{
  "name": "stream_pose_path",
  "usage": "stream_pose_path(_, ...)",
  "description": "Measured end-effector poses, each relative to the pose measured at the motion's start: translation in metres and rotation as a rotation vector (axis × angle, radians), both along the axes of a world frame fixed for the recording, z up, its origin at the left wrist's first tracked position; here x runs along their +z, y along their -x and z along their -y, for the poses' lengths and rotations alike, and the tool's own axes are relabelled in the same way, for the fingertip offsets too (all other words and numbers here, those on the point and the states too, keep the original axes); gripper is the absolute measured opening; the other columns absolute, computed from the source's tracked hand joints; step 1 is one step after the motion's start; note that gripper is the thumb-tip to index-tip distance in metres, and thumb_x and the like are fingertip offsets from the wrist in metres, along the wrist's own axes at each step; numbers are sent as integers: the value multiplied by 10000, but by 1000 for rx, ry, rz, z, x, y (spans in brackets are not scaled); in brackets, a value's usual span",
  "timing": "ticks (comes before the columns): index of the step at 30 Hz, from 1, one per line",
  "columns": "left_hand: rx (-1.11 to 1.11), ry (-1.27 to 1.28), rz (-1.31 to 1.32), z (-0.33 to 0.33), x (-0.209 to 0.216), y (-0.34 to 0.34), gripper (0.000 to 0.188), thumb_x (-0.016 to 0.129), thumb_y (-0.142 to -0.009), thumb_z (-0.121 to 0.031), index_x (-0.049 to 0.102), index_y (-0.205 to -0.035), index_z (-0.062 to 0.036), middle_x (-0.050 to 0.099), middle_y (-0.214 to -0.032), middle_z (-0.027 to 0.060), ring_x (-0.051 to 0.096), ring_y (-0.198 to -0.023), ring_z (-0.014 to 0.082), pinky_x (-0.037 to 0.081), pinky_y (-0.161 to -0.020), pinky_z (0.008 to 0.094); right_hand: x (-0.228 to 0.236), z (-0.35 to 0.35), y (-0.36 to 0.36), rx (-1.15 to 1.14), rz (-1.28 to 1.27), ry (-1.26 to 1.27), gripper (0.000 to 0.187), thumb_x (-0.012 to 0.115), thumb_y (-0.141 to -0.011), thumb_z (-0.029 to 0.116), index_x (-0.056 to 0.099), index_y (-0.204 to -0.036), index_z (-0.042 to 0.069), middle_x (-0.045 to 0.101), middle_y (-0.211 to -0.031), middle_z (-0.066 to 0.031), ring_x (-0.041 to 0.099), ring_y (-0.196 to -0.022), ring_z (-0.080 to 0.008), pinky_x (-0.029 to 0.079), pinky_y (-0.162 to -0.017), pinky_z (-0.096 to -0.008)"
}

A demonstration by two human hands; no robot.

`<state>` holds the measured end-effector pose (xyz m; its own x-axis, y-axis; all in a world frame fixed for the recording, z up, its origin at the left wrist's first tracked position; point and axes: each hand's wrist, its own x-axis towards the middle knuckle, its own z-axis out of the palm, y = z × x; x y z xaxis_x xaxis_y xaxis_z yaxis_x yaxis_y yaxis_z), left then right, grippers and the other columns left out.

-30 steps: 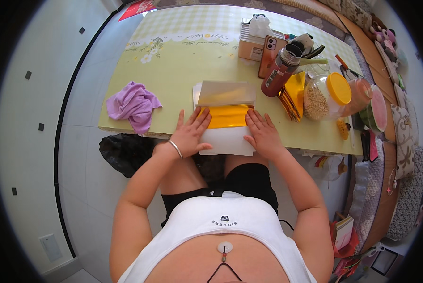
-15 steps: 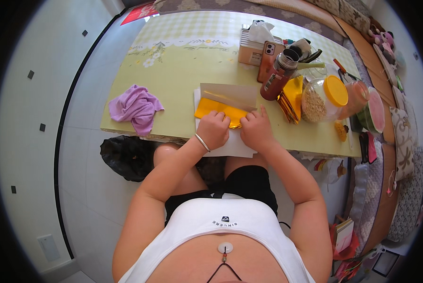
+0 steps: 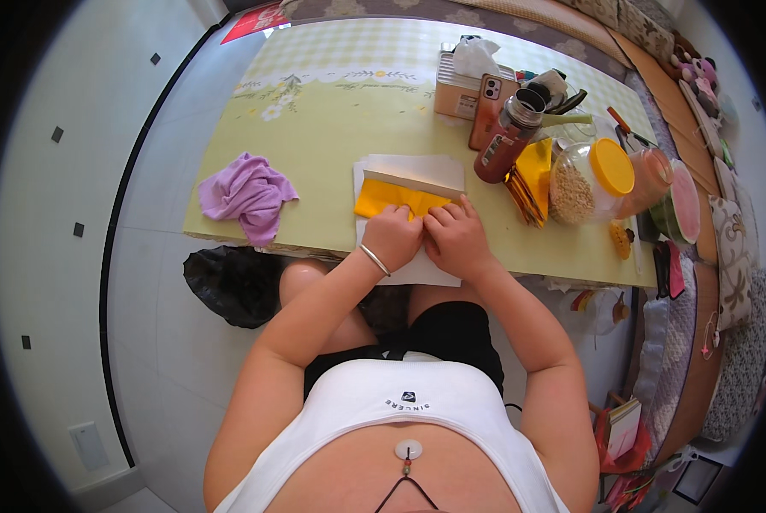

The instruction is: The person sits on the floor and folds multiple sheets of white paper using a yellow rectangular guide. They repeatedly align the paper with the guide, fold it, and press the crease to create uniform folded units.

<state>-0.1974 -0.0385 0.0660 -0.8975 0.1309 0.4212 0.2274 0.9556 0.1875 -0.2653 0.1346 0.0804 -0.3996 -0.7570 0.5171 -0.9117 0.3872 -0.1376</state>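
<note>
A gold foil paper sheet (image 3: 377,197) lies on a stack of white paper (image 3: 426,162) near the table's front edge. Along its far side a narrow pale grey strip (image 3: 417,181) of the sheet's back shows. My left hand (image 3: 391,238) pinches the near edge of the foil, fingers closed, a bracelet on its wrist. Close beside it, my right hand (image 3: 456,232) has its fingers bent onto the same edge at the right end. The fingertips hide part of the near fold.
A crumpled purple cloth (image 3: 248,197) lies at the left. On the right stand a red-brown flask (image 3: 507,141), a phone (image 3: 491,109), a tissue box (image 3: 456,92), folded gold papers (image 3: 533,184) and a yellow-lided jar (image 3: 575,184). A black bag (image 3: 229,286) hangs below the table edge.
The sheet's grey far part has become a much narrower strip, uncovering white paper behind it. My hands have come closer together, the right moving left.
</note>
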Motion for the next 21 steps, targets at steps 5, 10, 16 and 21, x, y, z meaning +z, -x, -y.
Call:
stream_pose_path(5,-43,-1,-31,3,2,1,168,726,-777,-208,690,-847,-59,674,-873,127,654,-799,317,558,-722,409,-21,-12,14,-31,-87,-73,163,638,-802,146,685,-947,89,660,-945,-67,629,-996,-271,389,-1115,-537)
stream_pose_path(10,17,58,-25,0,-8,4,163,725,-784,-215,683,-831,-65,680,-894,119,652,-806,314,558,-723,408,0,1,-2,-22,-50,114,130,614,-812,129,696,-906,94,671,-935,-54,634,-1001,-259,385,-1126,-528)
stream_pose_path(16,-55,21,-25,4,9,0,149,714,-785,-183,694,-872,-64,694,-912,131,665,-800,318,570,-690,390,-20,-1,9,-74,-157,36,157,629,-830,139,710,-956,96,674,-939,-50,632,-1009,-250,386,-1131,-511)
stream_pose_path(21,15,154,-193,-2,-12,-1,157,711,-805,-187,687,-886,-54,713,-1008,184,697,-844,334,587,-720,373,-23,-19,11,-48,-183,98,124,666,-820,134,701,-932,92,674,-909,-43,643,-968,-246,418,-1101,-481)
